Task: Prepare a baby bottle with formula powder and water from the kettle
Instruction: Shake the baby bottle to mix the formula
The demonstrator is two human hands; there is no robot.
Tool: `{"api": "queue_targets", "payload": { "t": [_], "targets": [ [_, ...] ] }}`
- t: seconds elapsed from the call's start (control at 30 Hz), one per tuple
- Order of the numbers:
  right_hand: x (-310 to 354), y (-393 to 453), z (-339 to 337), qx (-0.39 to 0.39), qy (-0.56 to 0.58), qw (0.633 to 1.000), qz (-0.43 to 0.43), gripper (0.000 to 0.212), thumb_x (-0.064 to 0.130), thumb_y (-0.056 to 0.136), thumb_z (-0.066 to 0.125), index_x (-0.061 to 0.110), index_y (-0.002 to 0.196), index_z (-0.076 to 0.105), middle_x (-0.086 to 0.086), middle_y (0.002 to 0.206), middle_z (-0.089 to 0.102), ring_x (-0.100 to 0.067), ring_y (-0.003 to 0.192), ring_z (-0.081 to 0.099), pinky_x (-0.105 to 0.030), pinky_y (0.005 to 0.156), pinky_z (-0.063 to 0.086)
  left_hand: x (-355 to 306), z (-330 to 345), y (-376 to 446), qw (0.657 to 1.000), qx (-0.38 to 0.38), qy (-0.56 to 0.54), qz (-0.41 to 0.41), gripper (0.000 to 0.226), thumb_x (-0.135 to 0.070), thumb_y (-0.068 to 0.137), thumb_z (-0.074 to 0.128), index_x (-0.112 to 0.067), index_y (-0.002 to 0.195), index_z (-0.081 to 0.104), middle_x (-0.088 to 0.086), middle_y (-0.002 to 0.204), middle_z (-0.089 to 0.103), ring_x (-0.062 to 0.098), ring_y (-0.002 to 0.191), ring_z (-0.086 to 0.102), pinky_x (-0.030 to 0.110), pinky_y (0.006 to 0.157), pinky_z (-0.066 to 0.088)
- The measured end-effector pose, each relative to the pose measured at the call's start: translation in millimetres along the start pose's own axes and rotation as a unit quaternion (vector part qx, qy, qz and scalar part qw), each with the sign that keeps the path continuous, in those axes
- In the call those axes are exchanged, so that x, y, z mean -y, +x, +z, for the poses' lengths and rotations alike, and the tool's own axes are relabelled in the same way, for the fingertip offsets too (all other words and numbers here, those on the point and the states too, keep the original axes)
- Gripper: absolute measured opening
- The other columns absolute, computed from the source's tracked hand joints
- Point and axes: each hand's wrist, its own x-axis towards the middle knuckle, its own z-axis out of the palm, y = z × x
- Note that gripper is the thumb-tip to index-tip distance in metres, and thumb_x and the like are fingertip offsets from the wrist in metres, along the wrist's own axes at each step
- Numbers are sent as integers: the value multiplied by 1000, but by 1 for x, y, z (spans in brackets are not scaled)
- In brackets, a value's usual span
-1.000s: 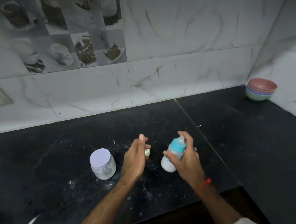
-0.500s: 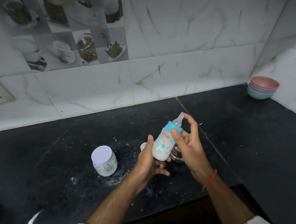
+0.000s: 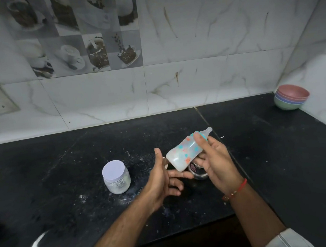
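Baby bottle [image 3: 185,153], lifted a moment before from the black counter [image 3: 270,152], lay tilted in my right hand [image 3: 213,160], teat on, milky inside, my open left hand [image 3: 161,175] under its base, so I judged only shaking remained.

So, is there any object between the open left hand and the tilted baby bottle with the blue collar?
Nothing visible: the left hand is open beside the base of the baby bottle, which the right hand holds.

No text is legible; the baby bottle [image 3: 185,153] bears only blurred orange and teal marks.
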Motion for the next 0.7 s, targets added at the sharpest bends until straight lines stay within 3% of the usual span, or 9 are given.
{"api": "queue_targets", "payload": {
  "t": [0.13, 0.3, 0.4, 0.5, 0.63, 0.7],
  "targets": [
    [1, 5, 1, -35, 140, 987, 74, 44, 36, 101, 60, -2, 121, 65, -20, 118, 75, -27, 110, 74, -39, 83, 65, -4, -14, 1, 999, -37, 3, 32, 85, -81, 93, 12, -21, 133, 56, 21, 105, 78, 17, 46, 56, 23, 43, 43],
    [0, 13, 1, -36, 159, 983, 85, 43, 37, 100, 61, 1, 122, 63, -20, 119, 75, -28, 111, 74, -40, 83, 65, -2, -26, 0, 997, -66, 9, 43, 80, -78, 95, 14, -22, 128, 61, 17, 105, 79, 18, 50, 55, 24, 44, 42],
    [1, 18, 3, -27, 81, 996, 33, 39, 31, 100, 63, -1, 123, 63, -20, 118, 75, -25, 107, 76, -35, 78, 64, 0, -31, 0, 992, -96, 44, 71, 72, -72, 100, 18, -22, 123, 64, 15, 100, 80, 19, 50, 56, 24, 43, 41],
    [3, 27, 6, -19, -89, 994, -53, 32, 18, 97, 70, 3, 124, 62, -16, 109, 73, -5, 77, 74, -18, 63, 57, 5, -43, -1, 958, -182, 139, 173, 56, -60, 103, 31, -19, 116, 67, 6, 90, 80, 20, 50, 58, 27, 42, 42],
    [-9, 59, 6, -13, -219, 972, -82, 33, 20, 89, 80, 15, 118, 65, -6, 112, 76, -18, 103, 75, -34, 92, 61, 12, -72, -4, 883, -270, 272, 269, 22, -47, 103, 51, -34, 110, 67, -12, 90, 77, 15, 64, 62, 34, 64, 52],
    [-18, 79, 5, -8, -258, 963, -75, 35, 24, 88, 81, 18, 119, 64, -1, 113, 76, -14, 105, 75, -35, 95, 60, 12, -87, -6, 851, -308, 312, 289, 13, -39, 103, 57, -35, 111, 67, -17, 92, 74, 10, 75, 64, 29, 68, 53]
  ]
}}
